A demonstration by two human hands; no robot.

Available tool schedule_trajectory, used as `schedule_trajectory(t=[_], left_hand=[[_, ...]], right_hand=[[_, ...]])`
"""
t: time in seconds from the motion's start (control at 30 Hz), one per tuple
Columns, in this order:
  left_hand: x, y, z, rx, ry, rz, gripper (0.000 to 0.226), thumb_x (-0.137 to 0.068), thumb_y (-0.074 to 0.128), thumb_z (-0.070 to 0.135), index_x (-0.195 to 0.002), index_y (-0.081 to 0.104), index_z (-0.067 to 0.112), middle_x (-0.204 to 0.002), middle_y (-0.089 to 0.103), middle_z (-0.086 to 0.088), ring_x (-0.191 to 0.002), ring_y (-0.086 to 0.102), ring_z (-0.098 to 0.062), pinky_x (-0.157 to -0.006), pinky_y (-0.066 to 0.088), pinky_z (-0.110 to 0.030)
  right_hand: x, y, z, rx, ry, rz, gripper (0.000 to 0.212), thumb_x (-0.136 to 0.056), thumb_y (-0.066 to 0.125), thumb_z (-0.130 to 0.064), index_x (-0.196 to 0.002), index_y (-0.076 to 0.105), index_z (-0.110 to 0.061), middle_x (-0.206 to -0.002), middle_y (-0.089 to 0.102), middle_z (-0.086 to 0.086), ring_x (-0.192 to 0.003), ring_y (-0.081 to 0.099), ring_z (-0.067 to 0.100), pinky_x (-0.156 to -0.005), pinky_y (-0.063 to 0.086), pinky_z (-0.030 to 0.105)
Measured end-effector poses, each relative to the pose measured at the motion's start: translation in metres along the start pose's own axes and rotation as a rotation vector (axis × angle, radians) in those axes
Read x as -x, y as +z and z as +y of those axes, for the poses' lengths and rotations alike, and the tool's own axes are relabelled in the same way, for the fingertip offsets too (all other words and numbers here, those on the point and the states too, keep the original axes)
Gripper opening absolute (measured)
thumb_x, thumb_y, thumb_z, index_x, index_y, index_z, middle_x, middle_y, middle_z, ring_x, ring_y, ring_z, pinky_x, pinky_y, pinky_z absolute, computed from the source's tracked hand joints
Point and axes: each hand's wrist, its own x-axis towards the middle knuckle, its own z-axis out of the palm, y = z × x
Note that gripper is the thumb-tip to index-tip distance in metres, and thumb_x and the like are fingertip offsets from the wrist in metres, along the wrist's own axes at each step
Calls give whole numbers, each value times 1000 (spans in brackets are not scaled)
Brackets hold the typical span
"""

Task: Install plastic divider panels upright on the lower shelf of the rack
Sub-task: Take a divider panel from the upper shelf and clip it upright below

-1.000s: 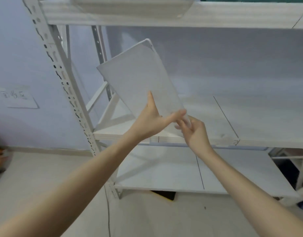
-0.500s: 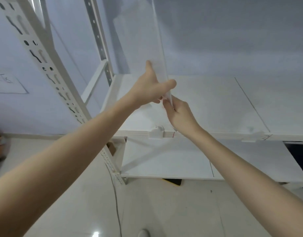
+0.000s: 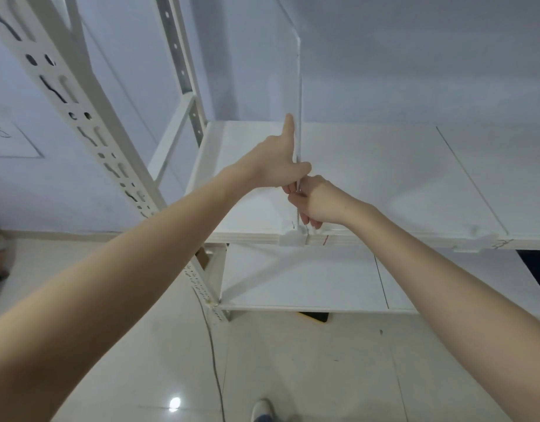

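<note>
A clear plastic divider panel [image 3: 271, 71] stands upright and edge-on to me on the white shelf [image 3: 384, 178] of the rack. Its lower front corner sits at a white clip [image 3: 293, 239] on the shelf's front edge. My left hand [image 3: 274, 166] grips the panel's front edge from the left, with the forefinger stretched up along it. Just below, my right hand [image 3: 314, 202] pinches the same edge from the right, close above the clip. A second white clip [image 3: 472, 242] sits further right on the shelf's front edge.
The rack's perforated white front post [image 3: 80, 117] slants across the left. A rear post [image 3: 183, 71] stands behind the shelf. A lower shelf [image 3: 308, 284] lies underneath. A cable [image 3: 215, 354] runs over the glossy floor, and my shoe [image 3: 262, 411] shows at the bottom.
The panel has swung from tilted and face-on to upright and edge-on, and has come down to the clip at the shelf's front edge. Both hands kept hold; my view dropped lower.
</note>
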Motion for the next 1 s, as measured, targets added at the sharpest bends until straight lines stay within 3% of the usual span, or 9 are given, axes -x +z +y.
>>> schedule_trajectory(t=[0.17,0.33,0.43,0.63,0.8,0.87,0.93,1.0], left_hand=[[-8,5,-2,-49,0,-32,69,-86,49,16,-141,12,-3,-83,73,-17,-75,71,-34,-63,56,-35],[-13,14,-2,-108,-8,4,75,-84,47,15,-145,6,3,-82,72,-16,-65,65,-33,-61,53,-33],[-15,17,0,-130,-24,43,85,-85,47,16,-150,-7,6,-84,67,-13,-70,60,-32,-64,50,-34],[-14,22,6,-133,-54,116,82,-86,45,16,-151,-6,7,-83,58,-9,-72,54,-31,-66,44,-32],[-12,21,7,-160,-69,114,85,-83,46,12,-150,-5,8,-84,61,-11,-72,57,-33,-70,52,-36],[-12,20,8,-145,-103,79,75,-81,46,11,-146,9,7,-87,67,-12,-71,61,-33,-73,56,-37],[-11,17,9,-137,-157,27,45,-80,45,12,-123,33,7,-82,72,-10,-66,66,-30,-70,57,-34],[-9,15,9,-211,-202,-5,19,-82,46,16,-100,40,12,-69,67,-2,-56,62,-19,-60,49,-24]], right_hand=[[-14,6,7,-40,40,-6,14,-91,35,-11,-102,44,-7,-61,60,9,-53,58,31,-56,54,34],[-21,8,14,-85,45,-1,11,-90,33,-7,-96,43,-9,-60,59,8,-36,55,12,-52,53,27],[-22,9,14,-109,43,18,18,-90,32,-6,-80,41,-18,-58,57,9,-28,50,7,-48,49,24],[-20,11,15,-133,68,40,25,-90,31,-7,-71,36,-22,-57,58,10,-29,51,10,-47,49,25],[-18,13,14,-136,82,34,25,-91,31,-6,-72,38,-21,-57,58,10,-37,55,17,-48,51,27],[-20,14,15,-141,97,24,19,-91,31,-7,-80,43,-16,-57,58,10,-43,56,23,-49,51,27],[-21,14,14,-133,117,9,15,-92,32,-8,-94,47,-9,-58,59,10,-44,57,24,-49,53,28],[-23,14,13,-110,133,-14,18,-92,31,-10,-95,48,-3,-57,61,10,-44,58,24,-51,55,29]])
